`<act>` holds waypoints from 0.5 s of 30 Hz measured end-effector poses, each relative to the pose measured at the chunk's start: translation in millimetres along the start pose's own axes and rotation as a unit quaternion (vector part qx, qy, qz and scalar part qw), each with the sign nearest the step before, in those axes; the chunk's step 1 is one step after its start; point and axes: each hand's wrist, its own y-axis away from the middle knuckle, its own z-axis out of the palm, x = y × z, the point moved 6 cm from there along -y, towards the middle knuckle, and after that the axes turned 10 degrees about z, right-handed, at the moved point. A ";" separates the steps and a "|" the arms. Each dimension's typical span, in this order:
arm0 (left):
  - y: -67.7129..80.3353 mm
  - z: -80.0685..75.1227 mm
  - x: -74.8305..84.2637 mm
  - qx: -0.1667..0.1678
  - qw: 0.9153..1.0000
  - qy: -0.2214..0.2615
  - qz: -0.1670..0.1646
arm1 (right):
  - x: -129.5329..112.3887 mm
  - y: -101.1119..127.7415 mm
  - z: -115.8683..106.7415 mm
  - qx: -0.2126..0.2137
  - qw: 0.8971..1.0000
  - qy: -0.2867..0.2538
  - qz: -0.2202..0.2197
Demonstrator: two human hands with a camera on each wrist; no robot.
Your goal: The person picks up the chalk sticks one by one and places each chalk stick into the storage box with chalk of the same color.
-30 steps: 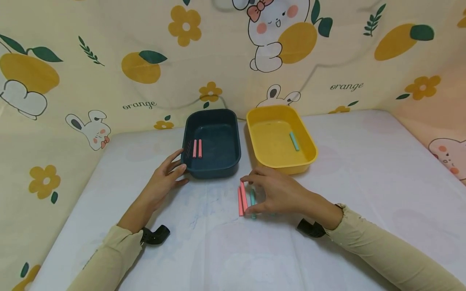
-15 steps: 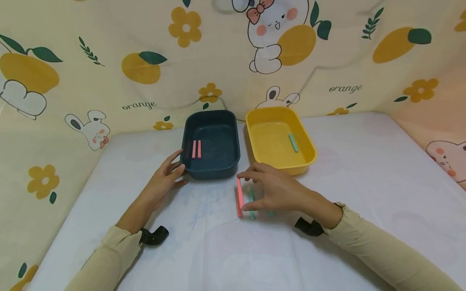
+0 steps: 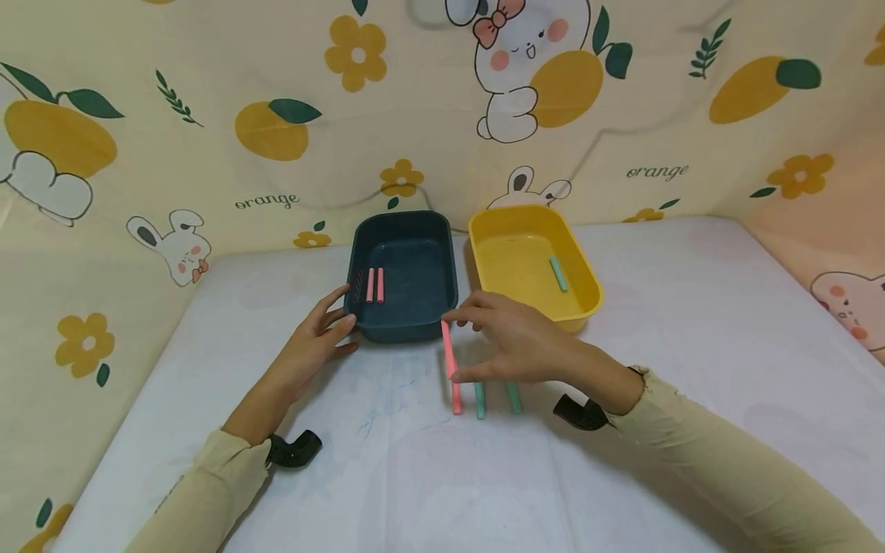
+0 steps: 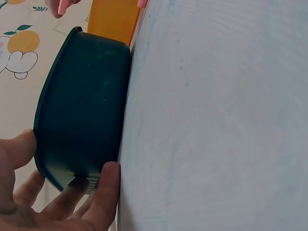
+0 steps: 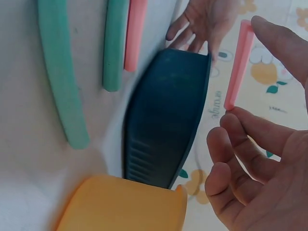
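Note:
My right hand (image 3: pixel 452 346) pinches a pink stick (image 3: pixel 446 342) between thumb and index finger, lifted just off the table beside the near right corner of the dark blue bin (image 3: pixel 415 326). The right wrist view shows the same pink stick (image 5: pixel 238 65) held end to end. Below it on the table lie a pink stick (image 3: pixel 456 401) and two teal sticks (image 3: pixel 479 401) (image 3: pixel 513 397). Two pink sticks (image 3: pixel 375 284) lie in the blue bin. My left hand (image 3: pixel 344 309) rests with straight fingers against the bin's near left corner (image 4: pixel 72 159), thumb at the rim.
A yellow bin (image 3: pixel 588 296) stands right of the blue one, touching it, with one teal stick (image 3: pixel 558 273) inside. A patterned cloth wall (image 3: pixel 276 138) rises behind and to both sides. The white table (image 3: pixel 691 322) spreads wide to the right and front.
My right hand has picked one pink stick out of the group on the table and carried it up and left toward the blue bin. My left hand has stayed put.

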 end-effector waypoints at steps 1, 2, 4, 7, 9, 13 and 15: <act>-0.1 0.2 0.2 -0.001 1.000 0.002 0.002 | -0.2 -0.8 -0.5 0.000 1.000 -0.002 0.000; -0.1 0.0 -0.1 -0.001 1.000 0.002 0.001 | -0.4 -1.7 -0.9 0.001 1.000 -0.003 0.000; 0.3 0.6 0.3 -0.001 1.000 0.003 0.002 | -0.8 -3.1 -1.8 0.000 1.000 -0.004 0.001; 0.3 0.5 -0.3 0.001 1.000 -0.003 -0.002 | -1.5 -4.6 -4.8 0.004 1.000 -0.004 0.001; 0.1 1.0 -0.5 0.002 1.000 -0.008 -0.004 | -2.7 -5.6 -7.9 0.010 1.000 -0.002 -0.005; -0.6 1.4 -1.9 0.005 1.000 -0.018 -0.011 | -6.5 -8.5 -15.7 0.019 1.000 0.004 -0.017; -0.7 2.0 -2.4 0.007 1.000 -0.020 -0.013 | -9.0 -10.1 -19.6 0.022 1.000 0.007 -0.020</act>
